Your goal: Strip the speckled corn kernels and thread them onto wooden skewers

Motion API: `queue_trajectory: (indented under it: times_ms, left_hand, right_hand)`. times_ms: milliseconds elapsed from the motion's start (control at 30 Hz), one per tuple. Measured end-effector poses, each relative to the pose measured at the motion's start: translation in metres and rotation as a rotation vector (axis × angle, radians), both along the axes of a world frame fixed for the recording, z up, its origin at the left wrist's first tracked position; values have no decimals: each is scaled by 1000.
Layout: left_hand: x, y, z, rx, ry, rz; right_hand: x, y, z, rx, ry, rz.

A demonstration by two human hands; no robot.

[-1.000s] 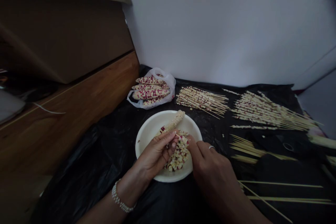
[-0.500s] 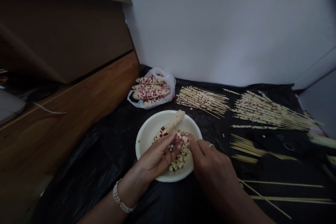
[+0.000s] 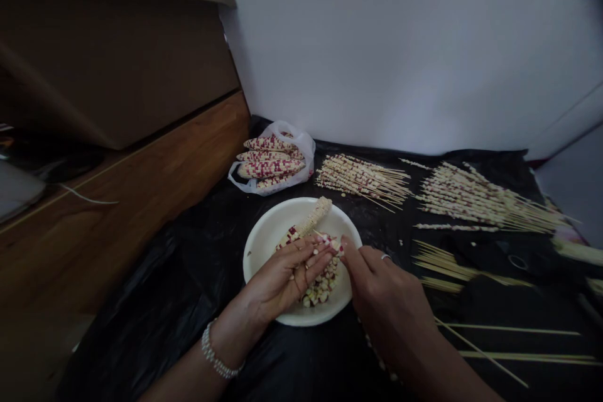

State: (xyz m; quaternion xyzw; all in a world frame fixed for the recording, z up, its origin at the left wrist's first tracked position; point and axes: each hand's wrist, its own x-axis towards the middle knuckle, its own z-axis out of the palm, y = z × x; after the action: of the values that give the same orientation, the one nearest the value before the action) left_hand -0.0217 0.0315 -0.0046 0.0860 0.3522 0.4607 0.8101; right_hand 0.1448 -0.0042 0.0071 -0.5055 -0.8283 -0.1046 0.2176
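A white bowl (image 3: 264, 235) sits on the black plastic sheet in front of me, holding loose red and white corn kernels (image 3: 323, 286) and a partly stripped corn cob (image 3: 311, 220) leaning on its far rim. My left hand (image 3: 282, 276), with a beaded bracelet at the wrist, hovers over the kernels with fingertips pinched on kernels. My right hand (image 3: 384, 289), wearing a ring, is closed in a pinch at the bowl's right side, meeting the left fingertips. A thin skewer seems to run from it, hard to make out.
A clear bag of red and white corn cobs (image 3: 271, 163) lies beyond the bowl. Two heaps of loaded skewers (image 3: 360, 177) (image 3: 480, 201) lie at the back. Bare bamboo skewers (image 3: 509, 342) lie at right. A wooden ledge (image 3: 141, 195) and cardboard box (image 3: 113, 56) stand left.
Both hands have shifted slightly forward over the bowl, and their fingertips have come together over the kernels. My right hand has moved a little rightward and up.
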Motion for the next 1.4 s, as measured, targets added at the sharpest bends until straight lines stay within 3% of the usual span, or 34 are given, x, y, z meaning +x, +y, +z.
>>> queue_trajectory:
  times_ms: [167,333,533,1000,1400]
  left_hand:
    - [-5,2,-1,-74,-2,12]
    - [-7,3,0,-14,-41,-39]
    - [-5,3,1,-75,-23,16]
    - [-5,4,2,-17,93,133]
    - [-2,1,4,10,103,112]
  right_hand:
    - [0,-1,3,10,-7,16]
    - [1,-1,4,24,-34,17]
    - [0,-1,4,4,-41,-9]
    - [0,-2,3,-31,-50,3]
    - [0,-2,2,-46,-83,-23]
